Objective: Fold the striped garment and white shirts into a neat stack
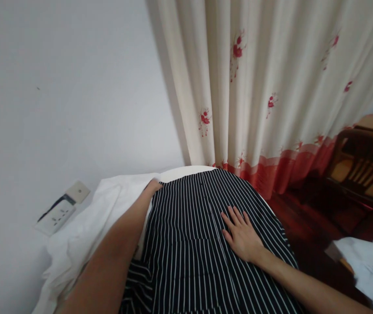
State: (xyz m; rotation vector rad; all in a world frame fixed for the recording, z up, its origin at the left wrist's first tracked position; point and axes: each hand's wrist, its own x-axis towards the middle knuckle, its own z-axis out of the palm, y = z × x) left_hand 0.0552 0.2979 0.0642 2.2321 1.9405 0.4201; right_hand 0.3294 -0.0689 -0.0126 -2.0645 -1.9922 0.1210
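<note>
A black garment with white stripes (186,218), apron-like and with a pocket-like seam across its middle, lies spread over a white round-edged tabletop (186,171). At its upper left edge, my left hand (154,186) is closed on the fabric, its fingertips partly hidden. My right hand (242,235) rests flat on the right half of the striped garment, fingers spread. Part of the garment is bunched under my left forearm. Beside that arm is a rumpled white cloth (108,205) along the wall.
A wall socket (55,216) is at the left. Behind the table hangs a cream curtain (248,87) with red flowers and a red hem. A wooden chair (356,161) stands at the right, near a wooden desk (372,121). Lower right, white items (369,266) sit above the dark red floor.
</note>
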